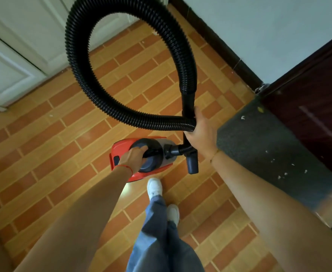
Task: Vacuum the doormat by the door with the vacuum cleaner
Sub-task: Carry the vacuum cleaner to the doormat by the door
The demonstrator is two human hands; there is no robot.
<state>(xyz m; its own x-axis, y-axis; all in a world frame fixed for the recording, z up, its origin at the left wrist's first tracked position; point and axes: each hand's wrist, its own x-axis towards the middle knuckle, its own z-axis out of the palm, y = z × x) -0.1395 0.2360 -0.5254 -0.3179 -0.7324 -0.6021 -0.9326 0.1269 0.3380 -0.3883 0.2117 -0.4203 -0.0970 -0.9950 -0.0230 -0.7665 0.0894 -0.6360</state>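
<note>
Vacuum cleaner (141,158) carried in both hands; doormat (269,150) on the floor to the right, apart from both hands.

Left hand (133,158) curled round the dark top handle of the red body. Right hand (200,132) gripping the black tube together with the looped ribbed hose (78,61); nozzle (193,163) hangs below it. Doormat: dark grey, lying against the dark door (318,107), dotted with pale scraps.
</note>
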